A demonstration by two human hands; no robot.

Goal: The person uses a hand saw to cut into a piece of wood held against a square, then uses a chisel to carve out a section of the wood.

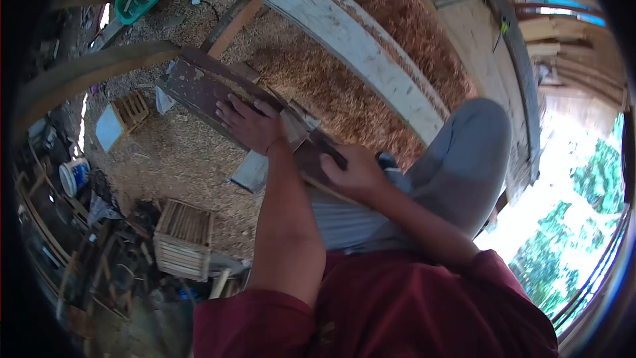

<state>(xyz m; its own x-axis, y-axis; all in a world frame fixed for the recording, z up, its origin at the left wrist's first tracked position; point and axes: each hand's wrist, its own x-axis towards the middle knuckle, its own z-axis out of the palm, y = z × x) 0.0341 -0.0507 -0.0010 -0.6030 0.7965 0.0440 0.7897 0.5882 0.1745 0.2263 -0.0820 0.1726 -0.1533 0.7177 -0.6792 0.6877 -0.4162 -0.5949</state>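
Note:
My left hand (252, 122) lies flat with its fingers stretched out on a dark brown board (192, 86), whose paint is worn and chipped. The board slopes from the upper left down towards my lap. Lower down, my right hand (358, 174) is closed around a dark handle (329, 149) just above the board. What tool the handle belongs to I cannot make out. Between my hands a pale grey flat piece (252, 171) shows beside my left forearm, partly hidden by it.
A long whitish weathered plank (331, 30) runs diagonally beyond the board. Wood shavings (291, 59) cover the ground. A slatted wooden crate (182, 238), a white bucket (74, 176) and a green basin (136, 6) stand to the left. A wooden beam (86, 76) crosses at the left.

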